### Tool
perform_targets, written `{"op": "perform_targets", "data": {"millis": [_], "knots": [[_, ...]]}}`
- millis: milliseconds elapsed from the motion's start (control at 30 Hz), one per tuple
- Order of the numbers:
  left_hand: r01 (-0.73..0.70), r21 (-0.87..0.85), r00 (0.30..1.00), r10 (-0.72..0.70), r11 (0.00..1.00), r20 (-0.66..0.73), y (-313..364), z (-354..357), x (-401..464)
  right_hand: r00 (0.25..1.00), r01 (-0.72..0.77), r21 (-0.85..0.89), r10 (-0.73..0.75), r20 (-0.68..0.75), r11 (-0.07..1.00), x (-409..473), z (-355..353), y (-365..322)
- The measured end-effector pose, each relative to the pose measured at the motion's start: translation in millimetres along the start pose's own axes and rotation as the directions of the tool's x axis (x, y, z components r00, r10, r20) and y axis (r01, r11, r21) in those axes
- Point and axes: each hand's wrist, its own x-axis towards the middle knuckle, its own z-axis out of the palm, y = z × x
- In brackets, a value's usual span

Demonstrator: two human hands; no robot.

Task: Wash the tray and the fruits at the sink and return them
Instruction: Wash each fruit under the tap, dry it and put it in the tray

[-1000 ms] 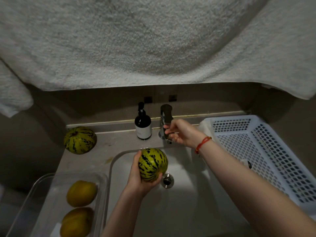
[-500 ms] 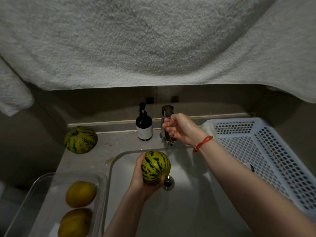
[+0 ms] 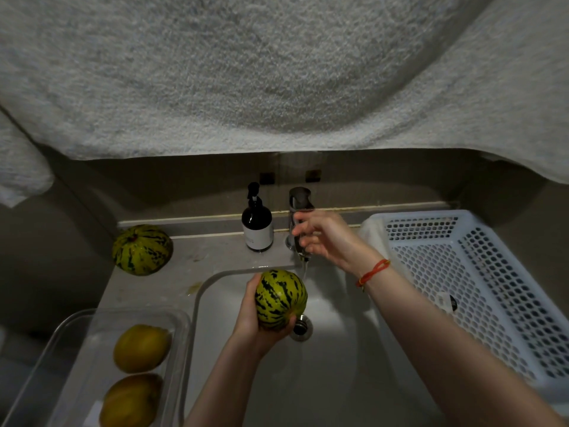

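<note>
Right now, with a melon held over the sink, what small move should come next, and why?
Probably shift the striped melon in the left hand slightly right, under the faucet. A thin stream already falls beside it, and the right hand is at the faucet.

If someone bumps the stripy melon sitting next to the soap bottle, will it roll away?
Probably a little. The stripy melon looks round and sits loose on the flat counter, so a bump could set it rolling. Its slightly squashed shape may stop it soon. The counter looks wet, so it might slide too.
</note>
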Motion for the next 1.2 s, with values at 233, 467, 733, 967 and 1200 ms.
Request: {"op": "perform_targets", "data": {"millis": [233, 467, 733, 967, 1200], "knots": [[0.017, 0.030, 0.999, -0.018, 0.999, 0.030, 1.2, 1.7, 14.0, 0.927, 0.011, 0.178, 0.057, -0.372, 0.984, -0.5, -39.2, 94.9], [0.026, 0.112, 0.999, -0.024, 0.993, -0.025, -4.1, 5.5, 34.0, 0.965, -0.106, 0.144, 0.137, -0.226, 0.984, 44.1, -18.7, 114.6], [-0.258, 0.577, 0.937, 0.346, 0.775, -0.045, 4.7, 14.9, 53.0, 0.943, -0.191, -0.057, 0.167, -0.289, 0.980, 44.0, -8.7, 124.3], [-0.401, 0.736, 0.894, 0.407, 0.545, 0.185, 7.6, 48.6, 66.5, 0.951, -0.193, 0.253, 0.245, -0.191, 0.948, 1.3, -31.3, 120.9], [-0.458, 0.775, 0.880, 0.347, 0.436, 0.325, 5.2, 61.7, 68.2, 0.942, -0.148, 0.574, 0.291, -0.166, 0.805, -14.2, -22.8, 146.1]]}}
